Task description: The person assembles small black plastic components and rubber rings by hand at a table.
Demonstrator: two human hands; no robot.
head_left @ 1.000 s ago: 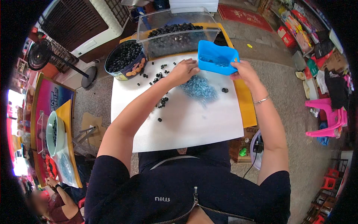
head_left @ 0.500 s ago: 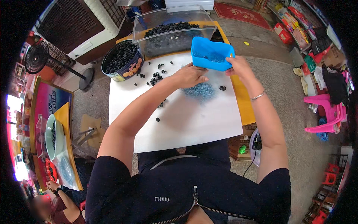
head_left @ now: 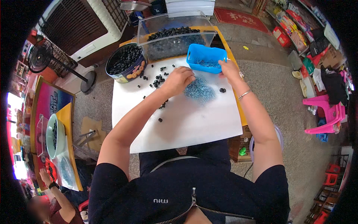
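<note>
With the fingers of my right hand closed on its right end, a bright blue plastic tub stands at the far side of the white sheet. Small bluish bits cover the tub's bottom. A loose pile of the same glittery blue bits lies on the sheet just in front of the tub. My left hand is at the pile's left edge, its fingers curled in. Whatever they pinch, if anything, is hidden. Scattered small black pieces lie left of and behind my left hand.
A round tin full of black pieces stands at the far left of the table, beside a clear bin heaped with more. One black piece sits right of the pile. Another person sits at a side table. A pink stool stands right.
The blue tub has come down and left to sit nearly level, my right hand still on it. My left hand has left the tub's underside, moved left and curled its fingers.
</note>
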